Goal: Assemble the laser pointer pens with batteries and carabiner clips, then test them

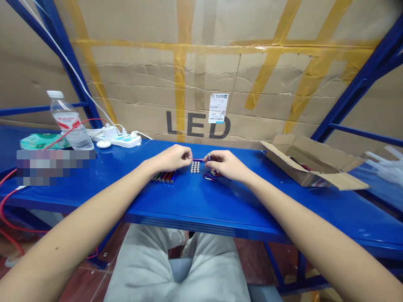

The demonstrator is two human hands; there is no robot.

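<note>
My left hand (180, 157) is closed in a pinch at the left end of a thin purple-blue metal tube (198, 160). The tube reaches across to my right hand (224, 162), whose fingers are pinched around a small silver, cap-like piece (209, 157). Just below the tube, several silver button cells (195, 167) lie in neat rows on the table. Slim coloured metal tubes (164, 176) lie side by side under and beside my left hand. Beneath my right hand are small carabiner clips (210, 176), partly hidden by the fingers.
On the blue table (201, 201), an open cardboard box (302, 167) stands at the right with dark and red items inside. A water bottle (71, 121), a green packet (44, 141) and a white power strip (126, 140) with cables sit at the left. Large cardboard (141, 84) backs the table.
</note>
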